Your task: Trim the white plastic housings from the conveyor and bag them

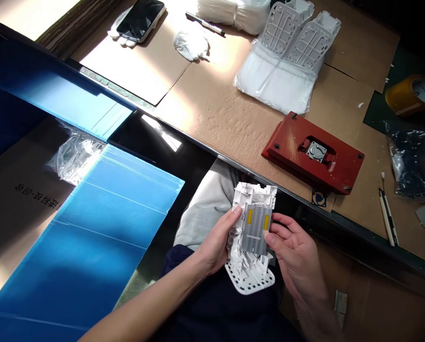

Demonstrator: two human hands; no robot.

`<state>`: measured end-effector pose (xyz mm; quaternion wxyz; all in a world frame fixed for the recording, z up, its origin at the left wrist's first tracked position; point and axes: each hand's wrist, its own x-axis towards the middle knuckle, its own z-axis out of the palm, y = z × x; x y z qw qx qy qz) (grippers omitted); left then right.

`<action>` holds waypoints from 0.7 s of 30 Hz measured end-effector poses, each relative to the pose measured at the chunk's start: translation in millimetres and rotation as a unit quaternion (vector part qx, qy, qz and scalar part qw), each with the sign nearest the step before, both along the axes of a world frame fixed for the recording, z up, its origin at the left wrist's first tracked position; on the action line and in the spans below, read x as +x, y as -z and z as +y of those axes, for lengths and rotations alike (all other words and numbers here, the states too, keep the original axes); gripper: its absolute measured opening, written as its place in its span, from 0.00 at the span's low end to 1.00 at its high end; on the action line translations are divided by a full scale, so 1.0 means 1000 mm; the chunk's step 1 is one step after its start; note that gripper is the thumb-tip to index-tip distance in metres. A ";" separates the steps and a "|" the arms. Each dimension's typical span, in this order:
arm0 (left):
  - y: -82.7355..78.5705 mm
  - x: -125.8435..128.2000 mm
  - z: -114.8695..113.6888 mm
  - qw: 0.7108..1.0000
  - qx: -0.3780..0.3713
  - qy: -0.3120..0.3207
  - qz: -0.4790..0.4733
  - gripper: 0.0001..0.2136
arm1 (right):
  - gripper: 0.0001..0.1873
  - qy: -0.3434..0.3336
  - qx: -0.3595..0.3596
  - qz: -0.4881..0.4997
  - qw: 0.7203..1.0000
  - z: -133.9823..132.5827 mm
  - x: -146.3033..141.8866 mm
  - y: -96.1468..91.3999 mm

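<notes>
White plastic housing (pixel 254 195) held below the desk's (pixel 212 109) near edge, over the lap. Left hand (pixel 217 242) and right hand (pixel 297 259) each have their grip clamped on its sides. The cardboard-covered desk carries a red fixture (pixel 340 161) at its near edge. Blue corrugated sheets (pixel 101 228) lie lower, beyond that edge.

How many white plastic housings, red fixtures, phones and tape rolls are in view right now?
White plastic housings: 3
Red fixture: 1
Phone: 1
Tape roll: 1
Total: 6
</notes>
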<state>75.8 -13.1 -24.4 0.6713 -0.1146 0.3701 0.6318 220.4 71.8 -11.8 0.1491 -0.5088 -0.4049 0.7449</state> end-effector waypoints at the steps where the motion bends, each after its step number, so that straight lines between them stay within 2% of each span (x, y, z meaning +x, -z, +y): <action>1: 0.000 -0.001 0.000 1.000 0.000 0.001 0.000 0.21 | 0.23 0.001 0.015 -0.009 1.000 -0.002 0.001 0.001; 6: -0.004 -0.001 -0.001 1.000 0.011 0.001 -0.005 0.20 | 0.17 0.002 0.195 -0.095 0.976 -0.012 0.005 0.010; 9: -0.006 0.001 -0.001 1.000 0.019 0.007 -0.005 0.20 | 0.14 0.002 0.231 -0.084 0.969 -0.016 0.006 0.019; 11: -0.007 0.002 -0.002 1.000 0.016 0.004 0.000 0.20 | 0.16 0.020 0.237 -0.080 0.968 -0.015 0.005 0.023; 13: -0.006 0.001 -0.002 1.000 0.011 0.011 -0.011 0.21 | 0.25 0.036 0.206 -0.077 0.975 -0.012 0.004 0.024; 15: -0.004 -0.002 -0.004 0.999 0.010 0.035 -0.036 0.23 | 0.30 -0.002 0.110 -0.033 0.993 -0.007 0.003 0.021; 18: 0.000 -0.007 -0.010 0.994 0.013 0.092 -0.065 0.28 | 0.23 -0.107 -0.009 0.046 0.993 -0.004 0.003 0.017; 19: 0.002 -0.008 -0.014 0.993 0.010 0.105 -0.046 0.29 | 0.21 -0.119 -0.018 0.060 0.991 -0.007 0.003 0.016; 21: 0.005 -0.007 -0.026 0.989 -0.005 0.130 0.072 0.32 | 0.19 -0.102 -0.001 0.059 0.993 -0.018 0.005 0.019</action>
